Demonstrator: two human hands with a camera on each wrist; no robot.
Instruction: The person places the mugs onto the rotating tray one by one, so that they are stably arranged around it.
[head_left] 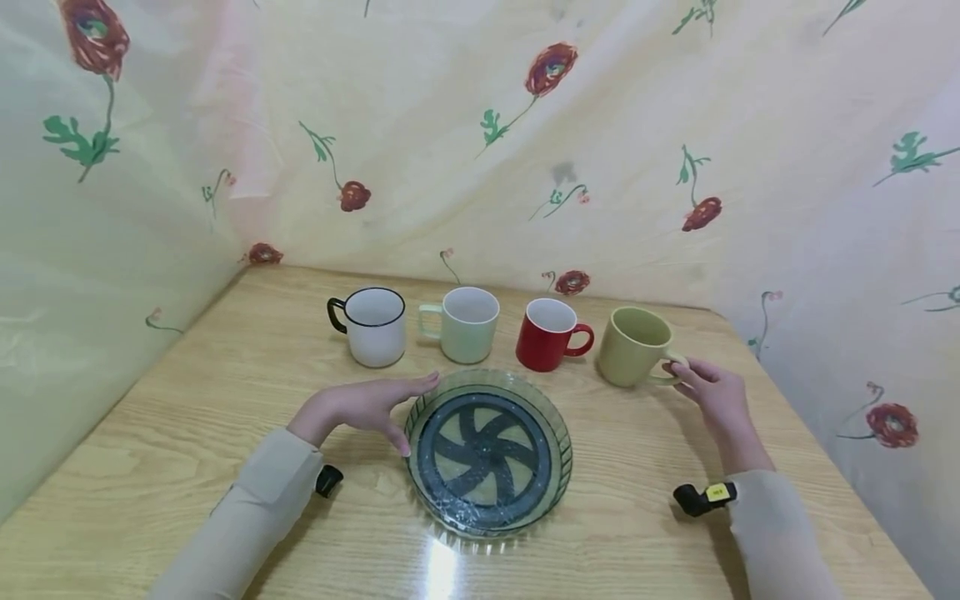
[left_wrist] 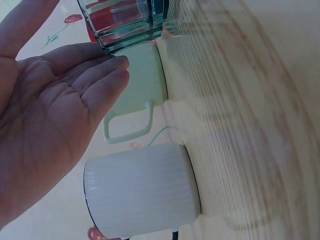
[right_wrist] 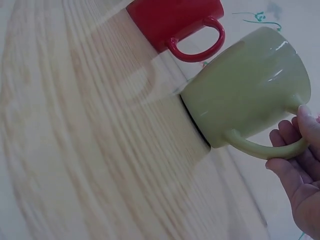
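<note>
My right hand (head_left: 708,392) pinches the handle (right_wrist: 252,148) of the green mug (head_left: 626,350), beyond and right of the dish (head_left: 486,450). My left hand (head_left: 367,404), outstretched, holds nothing at the dish's left side. From here I judge the grip done, any lift left: the mug appears seated on the counter (head_left: 255,358).
</note>
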